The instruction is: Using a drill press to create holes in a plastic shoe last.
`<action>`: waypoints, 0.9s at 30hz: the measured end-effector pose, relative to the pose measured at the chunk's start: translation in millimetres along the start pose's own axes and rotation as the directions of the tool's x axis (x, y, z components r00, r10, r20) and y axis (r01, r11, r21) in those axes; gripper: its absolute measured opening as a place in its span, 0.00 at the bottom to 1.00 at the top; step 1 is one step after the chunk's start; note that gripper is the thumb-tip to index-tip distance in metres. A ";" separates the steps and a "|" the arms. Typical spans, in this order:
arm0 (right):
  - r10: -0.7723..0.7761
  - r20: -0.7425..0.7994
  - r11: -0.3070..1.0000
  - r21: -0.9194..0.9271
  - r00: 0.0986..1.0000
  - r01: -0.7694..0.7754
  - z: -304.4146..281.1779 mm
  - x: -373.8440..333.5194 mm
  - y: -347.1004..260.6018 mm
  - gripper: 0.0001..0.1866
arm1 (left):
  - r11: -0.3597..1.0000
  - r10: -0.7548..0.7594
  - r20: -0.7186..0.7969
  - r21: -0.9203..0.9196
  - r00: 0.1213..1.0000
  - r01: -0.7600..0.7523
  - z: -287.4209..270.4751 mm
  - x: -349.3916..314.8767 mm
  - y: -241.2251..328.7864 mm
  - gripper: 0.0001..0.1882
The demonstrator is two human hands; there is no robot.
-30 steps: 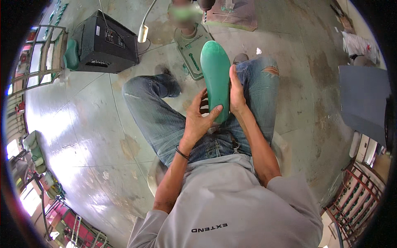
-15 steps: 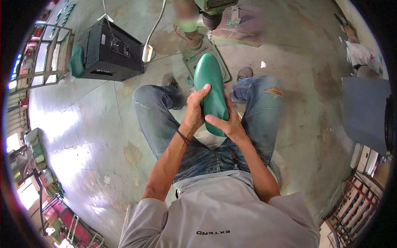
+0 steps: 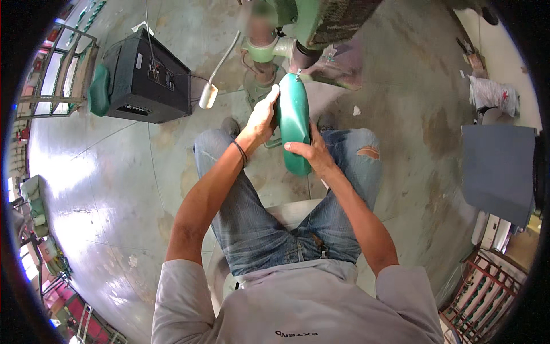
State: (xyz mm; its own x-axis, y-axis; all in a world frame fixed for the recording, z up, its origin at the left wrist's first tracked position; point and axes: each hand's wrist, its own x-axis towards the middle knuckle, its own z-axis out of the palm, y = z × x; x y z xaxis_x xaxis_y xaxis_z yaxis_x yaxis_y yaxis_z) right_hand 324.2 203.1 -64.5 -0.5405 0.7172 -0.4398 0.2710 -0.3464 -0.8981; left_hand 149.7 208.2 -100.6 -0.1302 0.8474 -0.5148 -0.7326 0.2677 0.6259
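The person in front of me is sitting low with knees apart, and both hands are gripping a green last, a smooth shoe-shaped block, out above the floor between the knees. The left hand is clamping its left side near the far end, thumb lying along the edge, the other fingers mostly hiding from me. The right hand is closing on the right side nearer the body, its thumb reaching across the upper face. The last is pointing away from the body, its far end coming right up to the bit of a green drill; from here I can't tell whether the two are touching. Beyond the left hand, a post is rising. A dark band is circling the left wrist, and the jeans are showing a tear at the right knee. Over to the left, a black box is standing, a green piece resting at its side, and a white fitting is showing on a cable nearby. Off to the right, a grey panel is standing, with a rack holding dark green pieces below it.
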 end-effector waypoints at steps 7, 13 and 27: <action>-0.287 -0.053 0.958 -0.046 0.957 0.285 -7.8 45.7 0.4 0.47 | 0.959 0.089 0.244 -0.285 0.966 -0.016 -7.4 23.1 0.5 0.33; -0.293 -0.103 0.955 -0.081 0.951 0.285 -4.5 46.7 1.4 0.48 | 0.962 0.099 0.202 -0.269 0.974 -0.042 -0.9 24.2 1.2 0.32; -0.320 -0.118 0.947 -0.027 0.940 0.319 -3.1 48.8 -0.8 0.43 | 0.977 0.107 0.208 -0.204 0.972 -0.064 -2.0 25.4 4.2 0.32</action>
State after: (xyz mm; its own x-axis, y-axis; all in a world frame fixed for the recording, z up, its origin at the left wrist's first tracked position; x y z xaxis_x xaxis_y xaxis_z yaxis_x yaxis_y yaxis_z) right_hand 300.0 240.2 -85.2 -0.5010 0.8563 -0.1255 0.1061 -0.0831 -0.9909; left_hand 142.0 229.9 -112.2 -0.0659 0.9477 -0.3122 -0.8435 0.1142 0.5248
